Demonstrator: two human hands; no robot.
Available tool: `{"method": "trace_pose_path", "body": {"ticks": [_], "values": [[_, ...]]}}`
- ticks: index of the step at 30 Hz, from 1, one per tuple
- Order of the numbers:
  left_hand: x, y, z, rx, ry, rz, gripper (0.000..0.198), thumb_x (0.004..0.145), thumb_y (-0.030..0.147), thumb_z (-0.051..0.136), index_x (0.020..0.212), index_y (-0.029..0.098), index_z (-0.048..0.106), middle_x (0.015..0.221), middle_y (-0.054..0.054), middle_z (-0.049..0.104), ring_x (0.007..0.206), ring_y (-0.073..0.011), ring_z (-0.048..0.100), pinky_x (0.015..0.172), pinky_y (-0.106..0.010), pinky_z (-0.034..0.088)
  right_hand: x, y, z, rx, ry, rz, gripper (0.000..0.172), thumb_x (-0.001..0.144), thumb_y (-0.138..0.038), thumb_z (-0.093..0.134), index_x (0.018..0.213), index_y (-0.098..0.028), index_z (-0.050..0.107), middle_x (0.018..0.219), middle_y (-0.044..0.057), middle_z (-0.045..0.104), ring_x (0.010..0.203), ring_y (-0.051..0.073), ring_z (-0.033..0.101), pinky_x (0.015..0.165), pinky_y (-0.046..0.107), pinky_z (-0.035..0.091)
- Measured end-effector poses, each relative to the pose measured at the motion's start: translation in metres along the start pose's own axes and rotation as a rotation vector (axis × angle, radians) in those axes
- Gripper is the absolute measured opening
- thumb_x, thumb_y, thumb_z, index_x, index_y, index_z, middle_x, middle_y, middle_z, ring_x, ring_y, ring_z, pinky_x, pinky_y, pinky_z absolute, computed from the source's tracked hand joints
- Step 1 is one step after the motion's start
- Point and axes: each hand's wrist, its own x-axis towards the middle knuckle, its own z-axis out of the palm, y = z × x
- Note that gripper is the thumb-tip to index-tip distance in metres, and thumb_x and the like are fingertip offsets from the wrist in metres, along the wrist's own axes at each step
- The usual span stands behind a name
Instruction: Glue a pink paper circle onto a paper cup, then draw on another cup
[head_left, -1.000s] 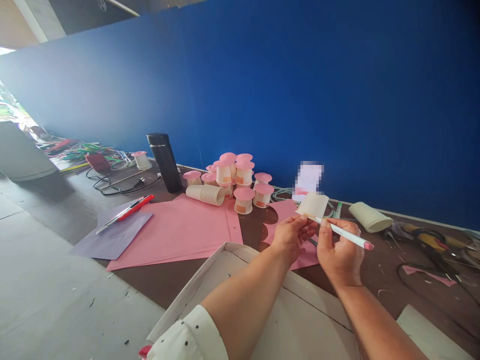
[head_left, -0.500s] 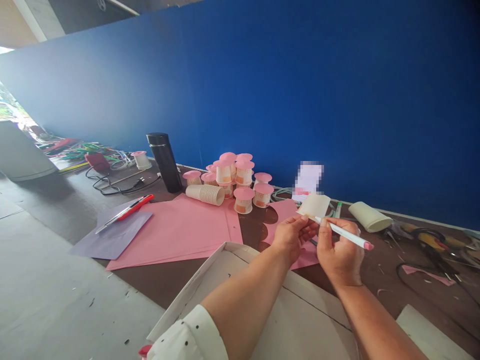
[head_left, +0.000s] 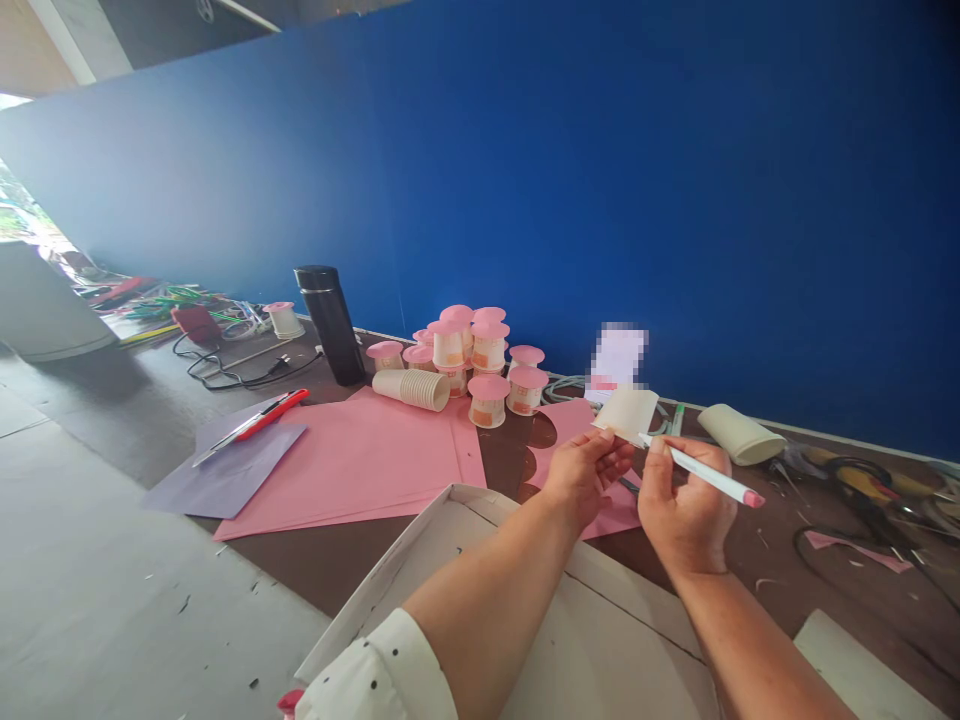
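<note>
My left hand (head_left: 583, 470) pinches the lower edge of a small cream paper piece (head_left: 628, 411) and holds it up above the brown table. My right hand (head_left: 684, 500) grips a white pen with a pink end (head_left: 712, 478); its tip sits at the paper's lower right corner. Both hands hover over a pink sheet with round holes cut out of it (head_left: 574, 425).
Behind stand several small paper cups capped with pink discs (head_left: 480, 360), a lying stack of plain cups (head_left: 412, 388) and a black flask (head_left: 328, 323). Pink sheets (head_left: 360, 460), a purple sheet with a red cutter (head_left: 259, 418), a white box (head_left: 525, 600), a cream roll (head_left: 739, 433) and cables (head_left: 862, 490) lie around.
My right hand has drawn the pen slightly to the right, its tip now just off the paper's edge. The left hand and paper stay almost still.
</note>
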Motion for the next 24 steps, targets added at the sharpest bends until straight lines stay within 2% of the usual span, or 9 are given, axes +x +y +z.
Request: {"method": "trace_pose_path", "body": {"ticks": [24], "values": [[0.0006,0.0006,0.0002,-0.025,-0.023,-0.02,0.008,0.08,0.016,0.062,0.081,0.008,0.064,0.074,-0.007,0.065,0.068,-0.0095,0.062,0.066,-0.019,0.05,-0.001,0.0005,0.0012,0.006,-0.001,-0.051,0.015,0.085,-0.029,0.054,0.088,-0.014,0.058,0.082,0.01,0.064,0.075,0.019,0.061,0.067,0.03,0.048]]}}
